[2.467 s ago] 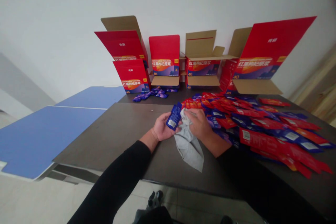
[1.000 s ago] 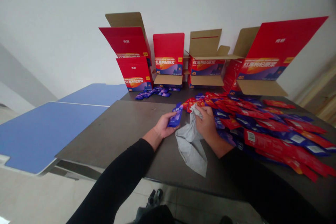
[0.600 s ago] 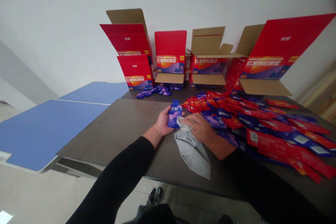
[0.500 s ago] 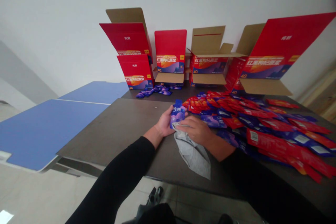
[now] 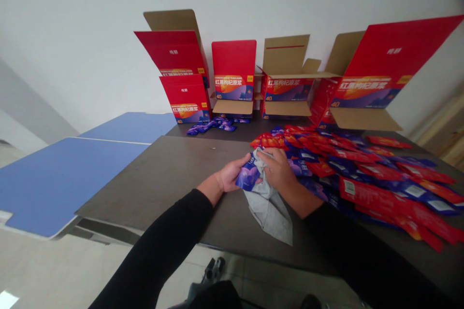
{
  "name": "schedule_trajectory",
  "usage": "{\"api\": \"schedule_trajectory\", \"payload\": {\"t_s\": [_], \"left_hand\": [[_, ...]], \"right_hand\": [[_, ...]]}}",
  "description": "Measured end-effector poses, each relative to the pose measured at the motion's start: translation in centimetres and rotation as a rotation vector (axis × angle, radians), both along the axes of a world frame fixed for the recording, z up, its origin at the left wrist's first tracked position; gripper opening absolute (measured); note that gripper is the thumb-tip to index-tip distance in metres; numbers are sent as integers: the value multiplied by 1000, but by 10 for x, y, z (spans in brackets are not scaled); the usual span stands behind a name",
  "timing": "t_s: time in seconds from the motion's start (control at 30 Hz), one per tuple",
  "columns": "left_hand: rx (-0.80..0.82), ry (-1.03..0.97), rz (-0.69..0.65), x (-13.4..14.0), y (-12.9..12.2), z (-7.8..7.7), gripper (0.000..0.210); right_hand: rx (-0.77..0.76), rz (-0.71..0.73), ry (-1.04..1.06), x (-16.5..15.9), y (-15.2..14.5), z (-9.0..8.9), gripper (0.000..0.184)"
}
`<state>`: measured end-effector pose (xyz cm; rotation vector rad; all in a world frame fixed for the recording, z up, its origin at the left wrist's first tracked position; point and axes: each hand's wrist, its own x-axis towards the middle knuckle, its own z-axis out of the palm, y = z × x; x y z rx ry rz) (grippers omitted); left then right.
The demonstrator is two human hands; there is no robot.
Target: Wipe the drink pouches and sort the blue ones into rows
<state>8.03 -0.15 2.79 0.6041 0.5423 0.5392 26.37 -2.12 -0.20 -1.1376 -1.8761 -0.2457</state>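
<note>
A dark table (image 5: 145, 178) carries red cartons (image 5: 234, 63) across the upper frame, purple pouches (image 5: 227, 128) near centre, red-and-blue pouches (image 5: 377, 183) heaped right, a grey cloth (image 5: 271, 222) trailing below centre.

The place looks like a packing corner in a plain room. At twelve o'clock, open red printed cardboard cartons (image 5: 234, 65) line the far edge of a dark grey flat worktop (image 5: 145, 178), against a bare white wall (image 5: 232, 0). At three o'clock lies a loose heap of glossy red and blue flat pouches (image 5: 373, 195). A blue, white-lined tabletop (image 5: 79, 178), much like a table-tennis table, fills nine o'clock; pale tiled floor (image 5: 47, 270) shows at seven.
</note>
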Motion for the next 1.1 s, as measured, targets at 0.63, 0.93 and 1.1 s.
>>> {"api": "schedule_trajectory", "payload": {"t_s": [0.63,0.93,1.1], "left_hand": [[-119,-29,101,-6,7,5,59],[-107,-35,-23,0,-1,1,67],[-75,-15,-60,5,-7,0,75]], "right_hand": [[74,419,-320,-26,-33,11,32],[23,346,-169,-30,-27,6,39],[3,232,17,-26,-17,1,57]]}}
